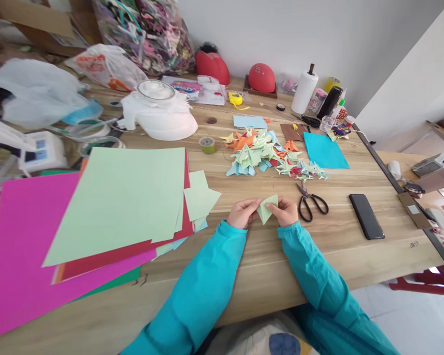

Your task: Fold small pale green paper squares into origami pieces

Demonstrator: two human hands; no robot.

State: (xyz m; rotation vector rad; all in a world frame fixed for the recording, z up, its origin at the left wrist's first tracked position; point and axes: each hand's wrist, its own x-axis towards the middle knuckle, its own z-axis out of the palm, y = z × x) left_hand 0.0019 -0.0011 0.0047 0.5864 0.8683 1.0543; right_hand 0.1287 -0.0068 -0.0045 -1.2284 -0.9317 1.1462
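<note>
Between my hands, above the table's front part, is a small folded piece of light green paper (265, 209). My left hand (243, 212) pinches its left edge. On the other side my right hand (284, 211) grips it, thumb lying across the face. Just right of that hand lie black-handled scissors (312, 201), blades pointing away. A heap of folded paper pieces (257, 152) in green, orange, blue and red sits beyond my hands. To the left are small green paper squares (199, 198) beside a stack of large coloured sheets (122, 192), light green on top.
A black phone (366, 216) lies at the right. Behind are a tape roll (207, 145), a turquoise cloth-like square (325, 150), a yellow tape measure (236, 98), red pincushion-like domes (261, 78) and a white roll (305, 92). Plastic bags (37, 93) crowd the back left.
</note>
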